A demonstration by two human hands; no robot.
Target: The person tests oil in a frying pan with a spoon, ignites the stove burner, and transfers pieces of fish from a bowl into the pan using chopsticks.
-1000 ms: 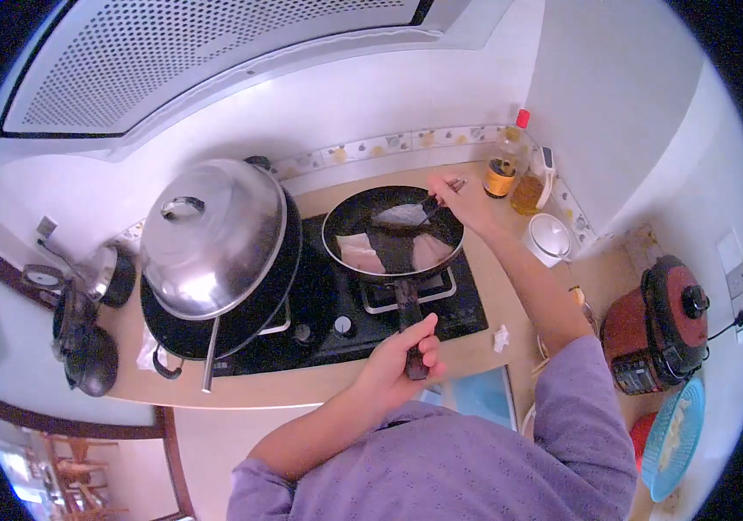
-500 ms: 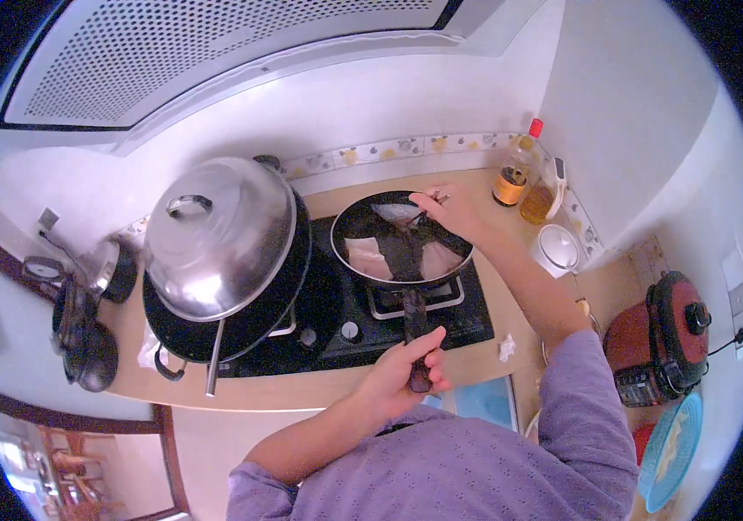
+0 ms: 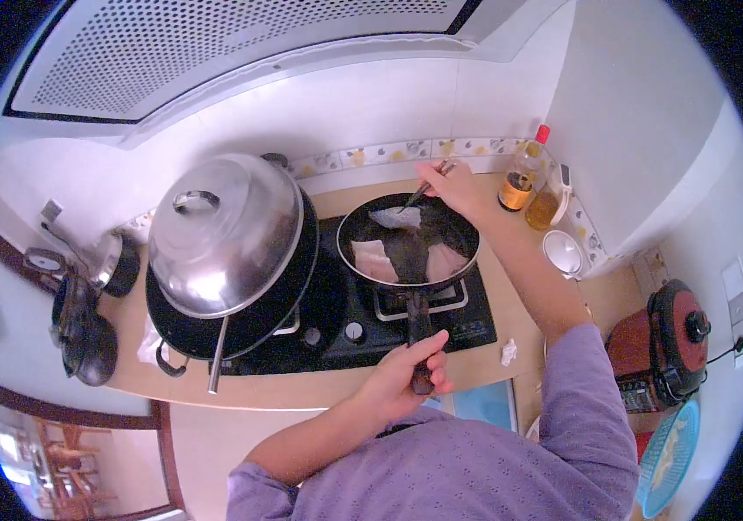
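My left hand point(image 3: 406, 372) is wrapped round the dark handle of a frying pan point(image 3: 409, 285), which sits on the right burner. Three pale pieces, seemingly fish fillets, lie apart in it: a back piece point(image 3: 395, 217), a left piece point(image 3: 375, 261) and a right piece point(image 3: 445, 262). Above the pan's far right rim, my right hand point(image 3: 447, 184) grips dark chopsticks point(image 3: 416, 196). Their tips reach down to the back piece and seem to touch it.
A large wok with a domed steel lid point(image 3: 224, 243) fills the left burner of the black gas stove point(image 3: 354, 333). Sauce bottle point(image 3: 517, 181), oil jug point(image 3: 546, 207) and white bowl point(image 3: 562, 253) stand right. A red electric cooker point(image 3: 658, 347) and blue basket point(image 3: 671, 456) are farther right.
My right hand has risen from over the pan towards its far rim, and the chopsticks now point at the back piece. My left hand keeps hold of the handle.
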